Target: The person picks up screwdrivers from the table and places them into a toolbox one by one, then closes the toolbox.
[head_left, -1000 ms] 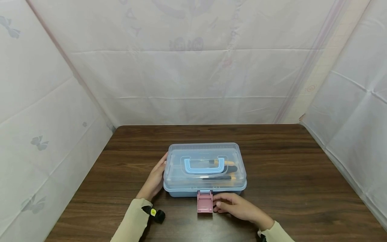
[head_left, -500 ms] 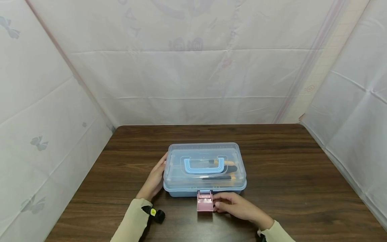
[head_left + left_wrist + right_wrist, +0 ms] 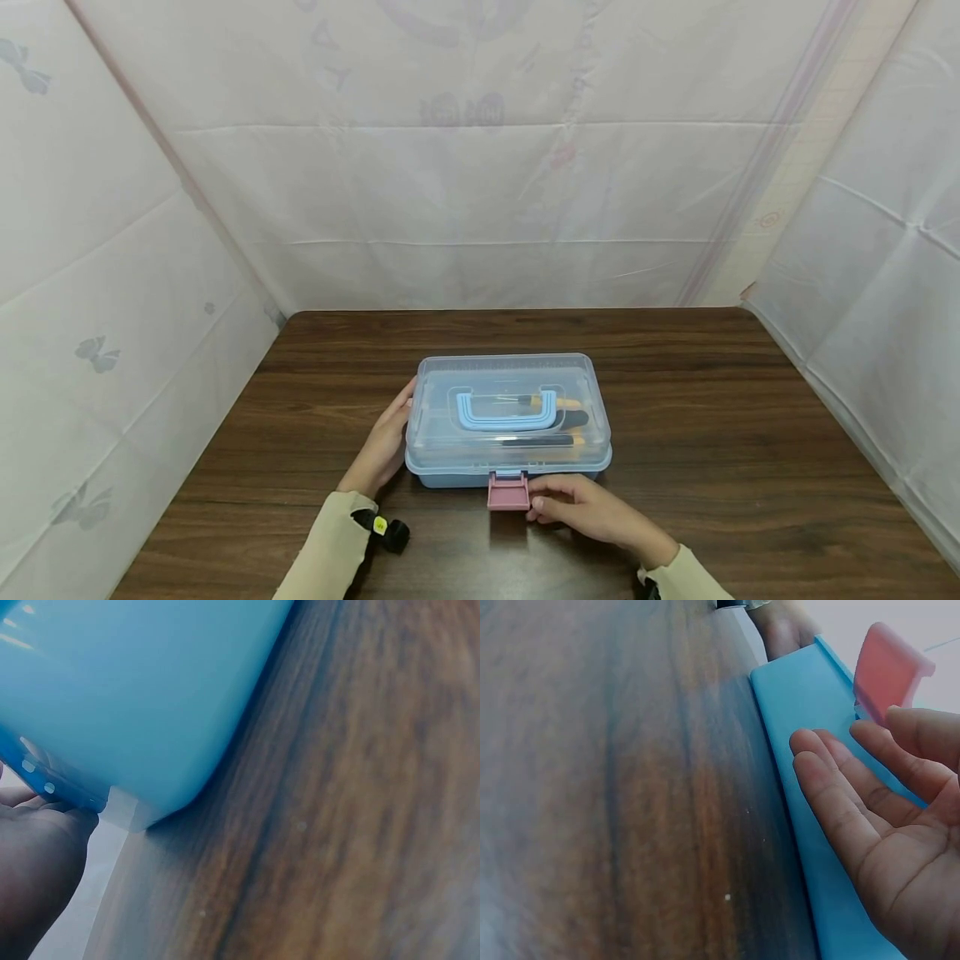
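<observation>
A light blue plastic box (image 3: 453, 479) with a clear lid (image 3: 435, 442) and a blue carry handle (image 3: 507, 425) stands on the table. Through the lid, several slim tools (image 3: 573, 419) with dark and yellowish parts show blurrily. My left hand (image 3: 384, 450) rests along the box's left side, its fingers fairly straight. At the front, a pink latch (image 3: 508, 493) hangs out from the lid's edge, swung outward. My right hand (image 3: 900, 825) has thumb and forefinger at the latch's right edge, pinching its corner. The other fingers are loosely bent beside the box's front wall.
The dark wood-grain table (image 3: 712, 417) carries the box near its front middle. Pale plastic sheeting (image 3: 480, 192) hangs behind the table and along both sides. A black wrist strap with a small camera (image 3: 390, 535) sits on the left wrist.
The pink latch has swung upward, its lower edge rising toward the box. My right fingers have shifted slightly up with it. The left hand and box stay where they were.
</observation>
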The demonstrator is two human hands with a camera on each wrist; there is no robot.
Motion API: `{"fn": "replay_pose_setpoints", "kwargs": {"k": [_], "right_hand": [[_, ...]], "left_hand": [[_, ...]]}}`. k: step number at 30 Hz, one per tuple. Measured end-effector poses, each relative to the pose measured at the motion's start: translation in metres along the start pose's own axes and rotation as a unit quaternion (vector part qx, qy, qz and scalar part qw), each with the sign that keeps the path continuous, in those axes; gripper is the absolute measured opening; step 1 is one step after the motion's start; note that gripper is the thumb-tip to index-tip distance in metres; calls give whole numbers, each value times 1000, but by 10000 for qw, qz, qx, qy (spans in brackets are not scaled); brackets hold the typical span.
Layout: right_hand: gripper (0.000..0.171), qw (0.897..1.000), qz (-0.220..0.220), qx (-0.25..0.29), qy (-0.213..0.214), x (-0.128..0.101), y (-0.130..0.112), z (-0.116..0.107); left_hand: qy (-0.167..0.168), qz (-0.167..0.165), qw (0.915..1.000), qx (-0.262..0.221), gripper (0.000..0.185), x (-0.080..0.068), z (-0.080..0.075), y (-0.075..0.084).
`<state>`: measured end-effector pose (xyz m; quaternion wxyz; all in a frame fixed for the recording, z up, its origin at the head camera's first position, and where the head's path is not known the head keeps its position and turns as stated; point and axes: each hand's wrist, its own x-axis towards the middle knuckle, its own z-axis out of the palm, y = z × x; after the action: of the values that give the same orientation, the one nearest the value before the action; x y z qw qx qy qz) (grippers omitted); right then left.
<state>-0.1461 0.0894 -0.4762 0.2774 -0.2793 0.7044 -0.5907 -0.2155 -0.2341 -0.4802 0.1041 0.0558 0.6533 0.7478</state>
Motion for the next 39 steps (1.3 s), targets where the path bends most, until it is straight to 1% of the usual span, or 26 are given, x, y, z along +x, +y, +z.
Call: {"fn": "replay_pose_setpoints", "kwargs": {"k": [5, 11, 18, 28, 34, 39], "right_hand": [[41, 10000, -40, 69, -60, 1, -1, -1], [44, 9998, -164, -13, -149, 2, -3, -3], [44, 10000, -25, -59, -53, 1, -7, -1], [42, 9998, -165, -37, -46, 4, -19, 2], [39, 9994, -312, -97, 70, 6, -27, 2], [38, 9985, -280, -281, 387, 11, -31, 4]], "left_hand": [[-3, -22, 10000, -30, 52, 0, 0, 0], [-2, -40, 10000, -31, 53, 0, 0, 1], [-5, -9, 10000, -35, 53, -1, 0, 0], [-36, 12, 10000, -41, 53, 0, 0, 0], [-28, -4, 10000, -41, 52, -1, 1, 1], [-12, -18, 10000, -55, 52, 0, 1, 1]]}}
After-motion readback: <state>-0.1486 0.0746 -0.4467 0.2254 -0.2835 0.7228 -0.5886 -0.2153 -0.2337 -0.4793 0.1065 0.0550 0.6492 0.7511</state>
